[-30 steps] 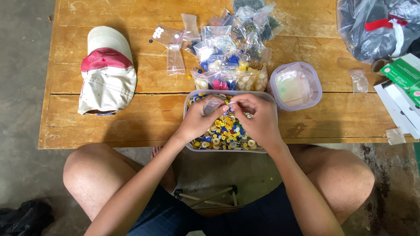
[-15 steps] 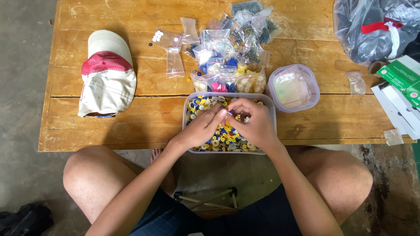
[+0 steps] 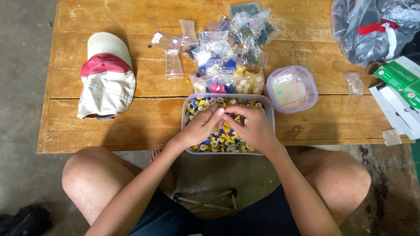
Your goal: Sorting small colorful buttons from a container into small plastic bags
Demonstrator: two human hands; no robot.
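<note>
Rough wooden planks make up the counter, which stands on a grey concrete floor, seen from above with the person's bare knees tucked under its near edge. At that edge sits a clear plastic tub filled with small buttons in yellow, blue, white and other colours. Both hands are down in the tub, meeting over the middle of it. The left hand has its fingers curled narrow and pinched together at the tips, and the right hand is curled the same way, its fingertips touching or almost touching those of the left. Something very small seems to be nipped between them, but it is too small to tell what it is or which hand has it.

Just behind the tub lies a heap of small clear zip bags, some holding sorted buttons, some flat. To the right of the heap, beside the tub's far corner, sits a smaller square plastic container with a bag inside. A white and red cap lies well to the left. At the far right corner are a large bundled plastic bag and green and white cardboard boxes.
</note>
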